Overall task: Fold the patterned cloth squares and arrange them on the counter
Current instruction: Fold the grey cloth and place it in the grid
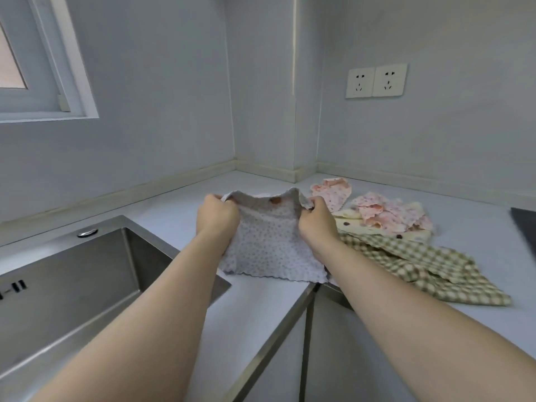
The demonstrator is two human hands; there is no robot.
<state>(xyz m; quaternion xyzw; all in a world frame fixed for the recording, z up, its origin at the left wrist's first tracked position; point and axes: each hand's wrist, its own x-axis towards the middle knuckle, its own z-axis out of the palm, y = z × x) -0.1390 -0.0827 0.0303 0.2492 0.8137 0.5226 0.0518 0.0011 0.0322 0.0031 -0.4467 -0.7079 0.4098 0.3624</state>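
A pale dotted cloth with a scalloped edge hangs between my two hands above the counter. My left hand grips its upper left corner and my right hand grips its upper right corner; the top edge sags between them. The cloth's lower edge lies near the counter's front corner. To the right lies a heap of other squares: pink flowered cloths, a cream cloth with dark spots and a green checked cloth, all crumpled.
A steel sink is sunk into the counter at the left, its drain button on the rim. Walls meet in the corner behind, with two sockets on the right wall. A dark hob edge shows far right.
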